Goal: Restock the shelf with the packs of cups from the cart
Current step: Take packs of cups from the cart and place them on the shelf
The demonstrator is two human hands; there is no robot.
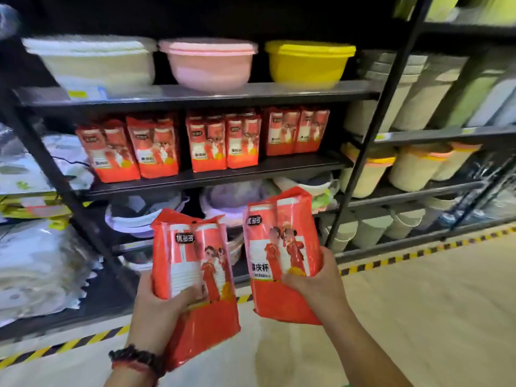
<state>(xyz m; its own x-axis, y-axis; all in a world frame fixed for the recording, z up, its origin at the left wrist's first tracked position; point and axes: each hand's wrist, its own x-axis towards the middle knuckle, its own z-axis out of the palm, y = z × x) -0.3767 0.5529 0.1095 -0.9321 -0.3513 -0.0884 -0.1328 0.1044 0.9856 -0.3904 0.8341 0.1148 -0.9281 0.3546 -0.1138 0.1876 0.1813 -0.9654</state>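
Observation:
I hold two red packs of cups upright in front of the shelving. My left hand (159, 311) grips the lower part of the left pack (195, 263), fingers curled over its front. My right hand (315, 280) grips the right pack (279, 247) from its right side, thumb across the front. Several matching red packs (206, 143) stand in a row on the middle black shelf (223, 174), above and beyond both hands. The cart is out of view.
Plastic basins in white, pink (209, 62) and yellow (307, 62) fill the top shelf. Bowls sit on the lower shelf behind the packs. A black upright post (371, 129) divides off bins on the right. Yellow-black tape (418, 250) lines the floor.

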